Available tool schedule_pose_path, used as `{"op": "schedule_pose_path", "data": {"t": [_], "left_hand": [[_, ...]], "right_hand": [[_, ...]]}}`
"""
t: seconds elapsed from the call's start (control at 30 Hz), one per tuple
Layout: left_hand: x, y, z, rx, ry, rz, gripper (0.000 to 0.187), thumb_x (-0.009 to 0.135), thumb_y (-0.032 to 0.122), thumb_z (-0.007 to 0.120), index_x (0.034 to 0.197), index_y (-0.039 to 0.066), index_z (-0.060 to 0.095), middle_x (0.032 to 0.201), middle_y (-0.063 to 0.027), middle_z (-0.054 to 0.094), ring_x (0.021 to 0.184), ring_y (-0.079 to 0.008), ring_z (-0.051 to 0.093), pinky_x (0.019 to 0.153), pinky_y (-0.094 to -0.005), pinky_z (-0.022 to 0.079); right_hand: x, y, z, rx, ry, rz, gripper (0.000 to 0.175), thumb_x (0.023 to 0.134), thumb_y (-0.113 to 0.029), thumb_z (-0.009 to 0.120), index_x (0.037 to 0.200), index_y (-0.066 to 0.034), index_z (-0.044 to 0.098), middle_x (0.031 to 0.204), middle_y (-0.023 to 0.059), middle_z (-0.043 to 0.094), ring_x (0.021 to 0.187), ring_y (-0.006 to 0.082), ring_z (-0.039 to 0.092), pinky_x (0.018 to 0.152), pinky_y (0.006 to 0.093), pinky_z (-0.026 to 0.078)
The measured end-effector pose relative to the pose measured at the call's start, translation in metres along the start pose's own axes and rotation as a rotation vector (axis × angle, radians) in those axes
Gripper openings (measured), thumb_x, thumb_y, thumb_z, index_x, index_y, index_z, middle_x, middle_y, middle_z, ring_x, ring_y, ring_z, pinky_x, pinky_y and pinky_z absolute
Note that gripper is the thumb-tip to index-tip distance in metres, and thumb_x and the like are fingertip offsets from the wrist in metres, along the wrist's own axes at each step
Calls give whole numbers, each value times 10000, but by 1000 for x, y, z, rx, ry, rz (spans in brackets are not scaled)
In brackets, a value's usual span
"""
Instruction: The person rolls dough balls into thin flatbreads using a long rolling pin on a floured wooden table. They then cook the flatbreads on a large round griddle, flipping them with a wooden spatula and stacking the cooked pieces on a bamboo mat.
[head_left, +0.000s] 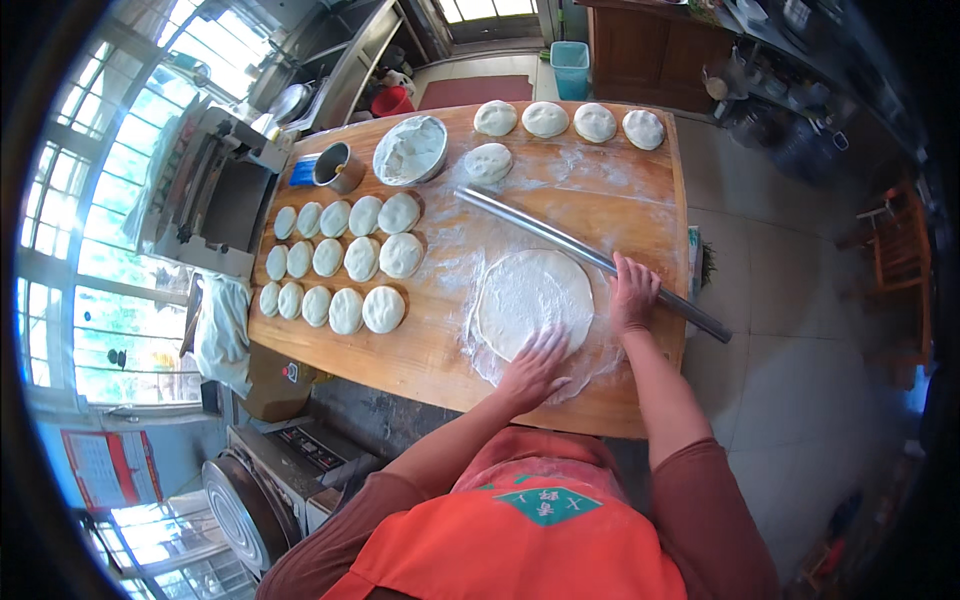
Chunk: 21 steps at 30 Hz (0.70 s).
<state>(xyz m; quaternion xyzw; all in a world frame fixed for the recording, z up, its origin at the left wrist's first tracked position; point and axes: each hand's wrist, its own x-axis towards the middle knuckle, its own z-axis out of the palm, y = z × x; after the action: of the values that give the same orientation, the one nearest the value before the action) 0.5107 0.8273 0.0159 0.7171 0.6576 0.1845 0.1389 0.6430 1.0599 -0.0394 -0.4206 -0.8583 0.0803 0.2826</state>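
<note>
A round, flattened sheet of dough (529, 296) dusted with flour lies on the wooden table (360, 360). My left hand (536, 367) rests with spread fingers on its near edge. Loose flour rings the sheet. My right hand (634, 292) is closed around a long metal rolling pin (547, 234), which slants across the table just beyond the dough. Its near right end juts past the table's right edge. A single dough round (488, 163) sits beyond the pin's far end.
Rows of dough rounds (362, 259) cover the table's left part; several more (545, 119) line the far edge. A bowl of flour (410, 149) stands near a metal cup (339, 168). Left of the table is a dough-rolling machine (217, 195). A round electric griddle (244, 510) stands at lower left.
</note>
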Motion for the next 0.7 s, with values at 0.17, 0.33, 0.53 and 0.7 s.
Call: {"op": "schedule_pose_path", "data": {"t": [0.17, 0.33, 0.53, 0.7], "left_hand": [[-78, -7, 20, -484, 397, -720, 578, 1021, 264, 643, 1470, -40, 441, 1452, -271, 505, 1319, -379, 563, 1090, -482, 479], [-46, -16, 0, -1759, 616, -1359, 297, 1044, 273, 614, 1164, 3, 590, 923, -122, 664, 698, -226, 667, 597, -345, 565], [33, -77, -17, -1013, 221, -794, 287, 1033, 291, 625, 1014, 37, 756, 737, -65, 695, 648, -150, 627, 601, -316, 494], [109, -112, -47, 89, 279, -93, 479, 999, 294, 583, 1432, 88, 595, 1470, -196, 586, 1392, -378, 508, 1175, -487, 379]], "right_hand": [[-30, -16, -33, 109, -90, -142, 481, 907, -116, 644, 1384, -172, 618, 1201, 31, 628, 1178, 234, 588, 1085, 467, 377], [-57, -37, -40, 100, -108, -195, 458, 903, -123, 648, 1357, -181, 659, 1187, 53, 621, 1178, 267, 586, 1140, 513, 373], [-41, -56, -39, 227, -47, -77, 294, 939, -131, 691, 1231, -116, 713, 1278, 117, 667, 1228, 322, 599, 1160, 533, 369], [24, -124, -8, 275, 9, -51, 399, 970, -274, 670, 1296, -44, 656, 1328, 150, 657, 1291, 330, 578, 1165, 518, 366]]}}
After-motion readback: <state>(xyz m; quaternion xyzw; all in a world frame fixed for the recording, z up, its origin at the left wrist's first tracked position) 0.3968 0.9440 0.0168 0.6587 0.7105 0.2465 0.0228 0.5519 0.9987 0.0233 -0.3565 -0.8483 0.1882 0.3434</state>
